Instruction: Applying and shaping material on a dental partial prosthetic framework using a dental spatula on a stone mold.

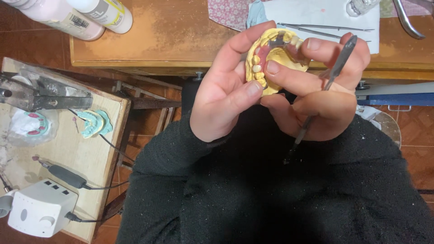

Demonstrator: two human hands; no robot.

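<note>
A yellow dental cast [276, 61] with a row of teeth, pink wax and a grey metal piece is gripped between both hands. The left hand [226, 88] is closed around its side, thumb on the teeth. The right hand [323, 92] presses it, and a thin metal tool [326, 86] is held in its fingers.

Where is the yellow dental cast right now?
In the head view, upper centre: the yellow cast is held up between the left hand and right hand, in front of the wooden bench.
</note>
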